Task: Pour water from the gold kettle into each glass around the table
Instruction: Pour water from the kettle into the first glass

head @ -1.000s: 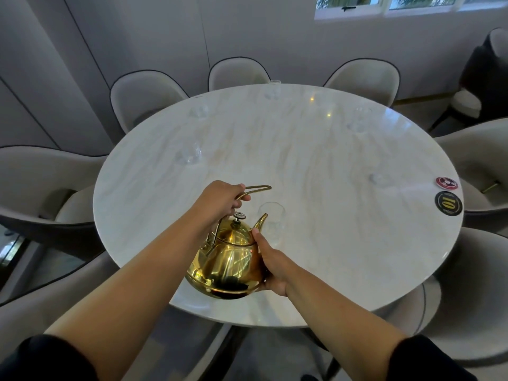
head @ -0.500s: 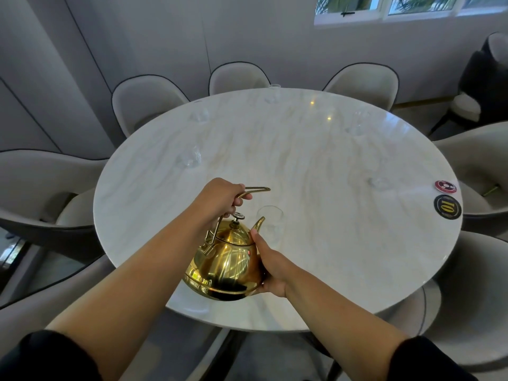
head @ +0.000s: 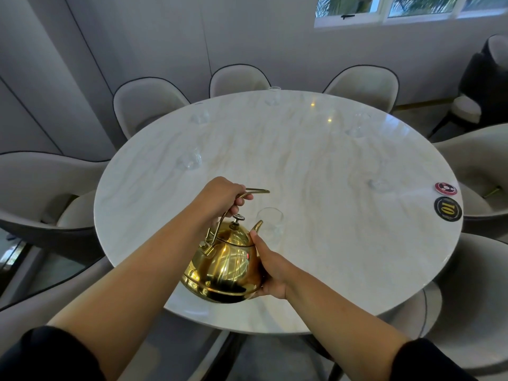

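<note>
The gold kettle (head: 224, 264) hangs over the near edge of the round marble table (head: 316, 171). My left hand (head: 222, 198) grips its thin arched handle from above. My right hand (head: 268, 266) cups the kettle's right side, thumb up by the spout. The spout points at a clear glass (head: 270, 222) standing just beyond it; no stream shows. Other clear glasses stand around the table: one at the left (head: 192, 159), one at the far left (head: 202, 116), one at the far edge (head: 273, 96), one at the far right (head: 358, 125), one at the right (head: 379, 184).
Pale upholstered chairs (head: 148, 103) ring the table on all sides. Two round coasters, one red (head: 446, 187) and one black (head: 448, 209), lie near the table's right edge. A dark armchair (head: 486, 78) stands at the far right under the window.
The kettle and both hands have shifted only slightly; the view has dipped a little, so the table sits lower in frame. Both grips are unchanged.
</note>
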A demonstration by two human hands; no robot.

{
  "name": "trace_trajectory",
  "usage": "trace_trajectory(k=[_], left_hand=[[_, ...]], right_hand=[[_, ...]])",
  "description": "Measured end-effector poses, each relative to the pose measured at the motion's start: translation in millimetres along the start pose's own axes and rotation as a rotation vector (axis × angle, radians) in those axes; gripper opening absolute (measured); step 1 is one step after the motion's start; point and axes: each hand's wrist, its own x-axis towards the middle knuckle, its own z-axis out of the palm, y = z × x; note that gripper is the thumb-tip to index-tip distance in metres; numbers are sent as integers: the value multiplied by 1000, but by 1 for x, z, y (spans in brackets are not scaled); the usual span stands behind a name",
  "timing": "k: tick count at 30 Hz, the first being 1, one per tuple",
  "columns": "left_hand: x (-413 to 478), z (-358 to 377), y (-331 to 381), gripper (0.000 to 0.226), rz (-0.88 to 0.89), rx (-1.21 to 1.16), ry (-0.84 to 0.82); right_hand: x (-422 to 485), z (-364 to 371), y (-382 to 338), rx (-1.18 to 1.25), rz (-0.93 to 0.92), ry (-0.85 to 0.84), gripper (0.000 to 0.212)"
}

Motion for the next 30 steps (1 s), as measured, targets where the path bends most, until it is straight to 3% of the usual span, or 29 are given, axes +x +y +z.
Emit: trace_trajectory(k=[30], left_hand=[[5, 3, 6, 35, -37, 25, 5]], right_hand=[[-3, -5, -5, -23, 19, -27, 76]])
